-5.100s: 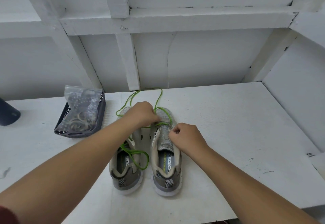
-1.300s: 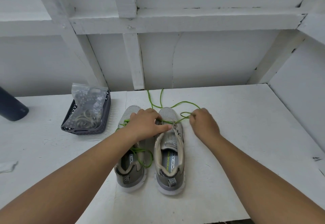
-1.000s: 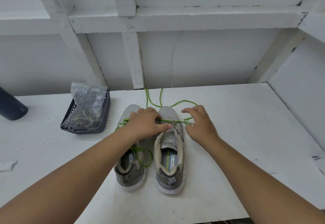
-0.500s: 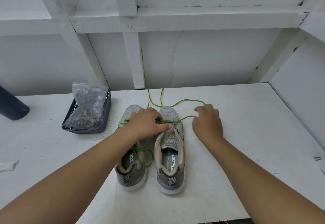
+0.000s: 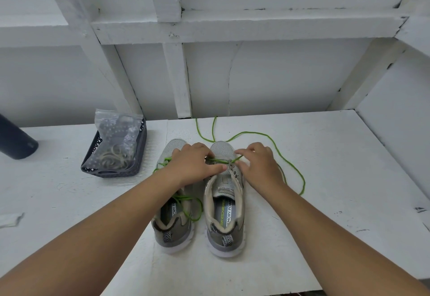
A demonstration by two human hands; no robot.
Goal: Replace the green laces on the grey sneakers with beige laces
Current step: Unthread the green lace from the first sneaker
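Two grey sneakers stand side by side with their heels toward me. The left sneaker (image 5: 172, 216) is laced in green, with a loop (image 5: 189, 205) lying over its opening. On the right sneaker (image 5: 224, 214) the green lace (image 5: 292, 167) runs only through the eyelets nearest the toe. Its loose ends trail over the table to the right and toward the back wall. My left hand (image 5: 192, 166) grips the front of the right sneaker, its thumb pressed on the tongue. My right hand (image 5: 259, 166) pinches the green lace by the right-side eyelets.
A dark mesh basket (image 5: 137, 156) at the back left holds a clear plastic bag (image 5: 115, 142) of coiled beige laces. A dark cylinder (image 5: 16, 143) lies at the far left, with a scrap of paper (image 5: 9, 219) nearer to me. White walls close the back and right.
My right hand drew a length of green lace out to the right, then came back to the eyelets. More loose lace now lies on the table at the right. My left hand stayed put.
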